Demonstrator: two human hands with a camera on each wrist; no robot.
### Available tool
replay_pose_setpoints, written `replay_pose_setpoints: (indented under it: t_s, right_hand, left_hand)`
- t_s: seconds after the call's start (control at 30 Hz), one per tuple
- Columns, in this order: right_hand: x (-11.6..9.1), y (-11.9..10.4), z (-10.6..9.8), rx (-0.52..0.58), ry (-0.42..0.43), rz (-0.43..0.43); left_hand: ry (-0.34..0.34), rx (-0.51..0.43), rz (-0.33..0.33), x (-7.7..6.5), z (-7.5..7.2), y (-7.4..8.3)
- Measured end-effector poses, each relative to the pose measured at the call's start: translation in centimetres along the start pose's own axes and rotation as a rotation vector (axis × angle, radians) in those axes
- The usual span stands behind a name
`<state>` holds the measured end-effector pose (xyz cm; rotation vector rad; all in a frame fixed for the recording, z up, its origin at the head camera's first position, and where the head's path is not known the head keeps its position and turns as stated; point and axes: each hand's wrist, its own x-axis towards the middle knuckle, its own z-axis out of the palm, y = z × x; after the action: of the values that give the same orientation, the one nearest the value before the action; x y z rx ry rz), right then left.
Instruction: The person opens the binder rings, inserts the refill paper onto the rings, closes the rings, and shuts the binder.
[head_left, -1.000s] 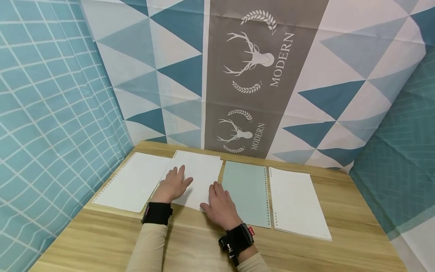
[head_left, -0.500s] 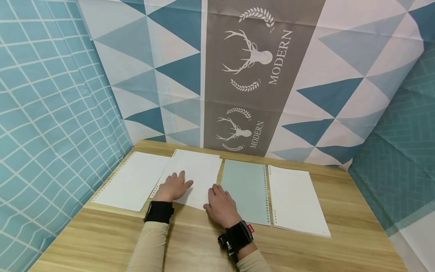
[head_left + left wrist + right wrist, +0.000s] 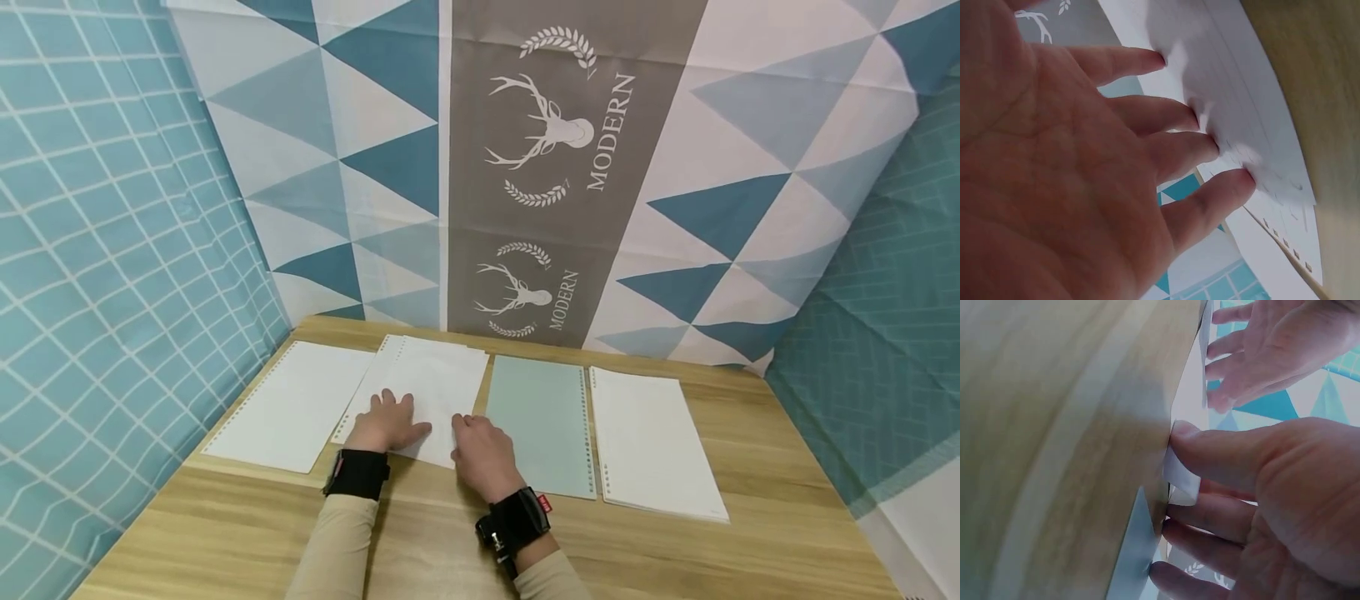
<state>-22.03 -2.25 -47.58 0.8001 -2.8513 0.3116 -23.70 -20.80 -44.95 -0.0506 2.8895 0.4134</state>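
Observation:
Two overlapping loose-leaf sheets lie on the table, the upper sheet (image 3: 438,371) offset to the right of the lower sheet (image 3: 365,387). My left hand (image 3: 386,423) rests on them with spread fingers; the left wrist view shows its fingertips (image 3: 1244,181) touching the paper near the punched holes. My right hand (image 3: 483,454) is at the near right corner of the upper sheet. In the right wrist view, its thumb (image 3: 1194,440) and index finger pinch that corner, which bends up from the table. Its other fingertips reach toward the pale green sheet (image 3: 536,417).
Another white punched sheet (image 3: 288,408) lies at the left. To the right of the green sheet is a stack of white punched sheets (image 3: 652,442). The wooden table (image 3: 435,550) meets patterned hangings (image 3: 517,167) at the back and sides.
My right fingers have curled in and now pinch the sheet's corner. The left hand has slid slightly toward me. A second row of holes shows more clearly at the pair's top left.

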Motion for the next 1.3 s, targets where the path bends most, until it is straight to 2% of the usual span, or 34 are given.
replay_pose_setpoints:
  t_s: [0.17, 0.37, 0.5, 0.7, 0.9, 1.03, 1.1, 1.17, 1.3]
  right_hand:
    - [0.0, -0.2, 0.4, 0.105, -0.009, 0.007]
    - [0.1, 0.1, 0.2, 0.297, -0.105, 0.058]
    - [0.3, 0.4, -0.4, 0.382, -0.157, 0.048]
    - [0.5, 0.4, -0.7, 0.361, -0.161, 0.027]
    - [0.5, 0.3, -0.4, 0.295, -0.131, 0.0]
    - [0.4, 0.5, -0.1, 0.181, -0.045, -0.041]
    - [0.4, 0.7, -0.1, 0.177, 0.0, -0.026]
    - [0.5, 1.0, 0.0, 0.243, 0.032, 0.009]
    - [0.5, 1.8, 0.3, 0.58, 0.019, 0.138]
  left_hand:
    - [0.004, 0.01, 0.003, -0.3, 0.5, 0.0]
    - [0.002, 0.011, 0.013, -0.4, 0.1, 0.2]
    - [-0.011, 0.007, 0.011, -0.2, -0.5, 0.3]
    - [-0.025, 0.008, 0.012, -0.1, -1.1, 0.2]
    - [-0.043, -0.009, 0.015, -0.1, -0.9, -0.1]
    - [-0.047, -0.005, 0.014, -0.3, -0.7, -0.1]
    - [-0.044, -0.002, 0.014, -0.3, -0.7, 0.0]
    - [-0.038, -0.002, 0.014, -0.3, -0.7, 0.0]
    - [-0.029, -0.013, 0.016, -0.4, -0.6, 0.0]
